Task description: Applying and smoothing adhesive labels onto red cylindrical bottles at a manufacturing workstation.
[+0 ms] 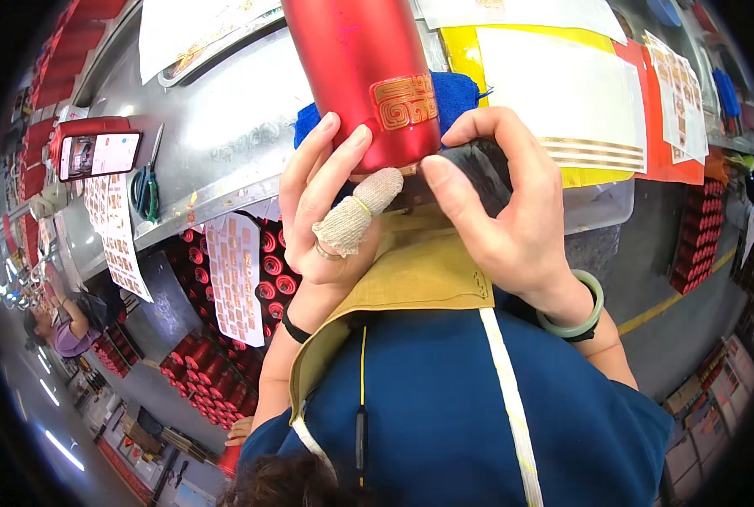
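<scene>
A shiny red metal bottle [364, 76] lies on a blue cloth [455, 91], its near end toward me. A gold square-patterned decal [404, 101] sits on its side close to that end. My left hand [330, 203] grips the bottle from the left, two fingers along its side; a knitted finger sleeve [352, 213] covers the thumb at the near edge. My right hand [512, 194] is curled at the bottle's near right corner, thumb and index fingertip against it. Behind those fingers shows a dark, shiny piece [483, 169] whose kind I cannot make out.
On the metal bench [216, 110] lie a phone [100, 155], scissors [147, 186] and white sheets over a yellow one [563, 101]. Decal sheets [235, 275] hang at the left edge, above stacked red bottles [208, 380]. Another person [68, 329] is at far left.
</scene>
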{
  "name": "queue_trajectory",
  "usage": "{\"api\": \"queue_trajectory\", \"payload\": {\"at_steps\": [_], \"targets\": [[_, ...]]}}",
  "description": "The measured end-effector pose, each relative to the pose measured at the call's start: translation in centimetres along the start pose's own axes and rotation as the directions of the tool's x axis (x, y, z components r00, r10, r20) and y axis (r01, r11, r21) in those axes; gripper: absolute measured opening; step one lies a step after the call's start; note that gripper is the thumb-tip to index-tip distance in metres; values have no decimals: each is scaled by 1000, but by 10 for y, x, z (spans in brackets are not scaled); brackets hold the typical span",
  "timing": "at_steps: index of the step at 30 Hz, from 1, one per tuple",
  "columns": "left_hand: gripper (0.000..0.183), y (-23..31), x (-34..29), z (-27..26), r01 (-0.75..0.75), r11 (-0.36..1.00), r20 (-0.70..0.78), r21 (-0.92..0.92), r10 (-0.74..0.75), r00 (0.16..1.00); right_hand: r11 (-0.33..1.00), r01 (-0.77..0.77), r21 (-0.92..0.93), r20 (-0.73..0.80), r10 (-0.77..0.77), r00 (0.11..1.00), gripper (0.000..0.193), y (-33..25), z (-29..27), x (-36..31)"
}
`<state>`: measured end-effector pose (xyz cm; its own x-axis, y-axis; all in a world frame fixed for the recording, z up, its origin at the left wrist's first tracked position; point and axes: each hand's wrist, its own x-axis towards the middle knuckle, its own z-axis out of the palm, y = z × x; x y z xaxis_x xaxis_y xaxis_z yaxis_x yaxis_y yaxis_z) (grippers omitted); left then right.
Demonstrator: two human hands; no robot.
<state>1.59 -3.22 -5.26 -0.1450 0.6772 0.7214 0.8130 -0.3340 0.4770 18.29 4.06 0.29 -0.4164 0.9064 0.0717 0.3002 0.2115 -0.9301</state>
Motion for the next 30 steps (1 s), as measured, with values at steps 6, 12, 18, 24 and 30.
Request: {"api": "queue_trajectory", "payload": {"at_steps": [6, 12, 18, 24, 30], "targets": [[30, -2, -1, -1, -27, 1000, 2, -12, 27, 1000, 999, -19, 36, -19, 20, 1000, 30, 1, 6, 1], [26, 3, 0, -3, 22, 1000, 43, 18, -23, 999, 998, -60, 14, 0, 60, 998, 30, -1, 3, 3], [28, 0, 0, -2, -15, 1000, 34, -25, 15, 999, 963, -217, 161, 44, 213, 976, 28, 0, -2, 4], [29, 2, 2, -5, -25, 999, 64, 28, 23, 998, 974, -202, 106, 16, 201, 979, 26, 1, -6, 3], [25, 0, -1, -2, -10, 1000, 37, -10, 10, 999, 999, -44, -8, -7, 44, 999, 23, 2, -2, 0]]}}
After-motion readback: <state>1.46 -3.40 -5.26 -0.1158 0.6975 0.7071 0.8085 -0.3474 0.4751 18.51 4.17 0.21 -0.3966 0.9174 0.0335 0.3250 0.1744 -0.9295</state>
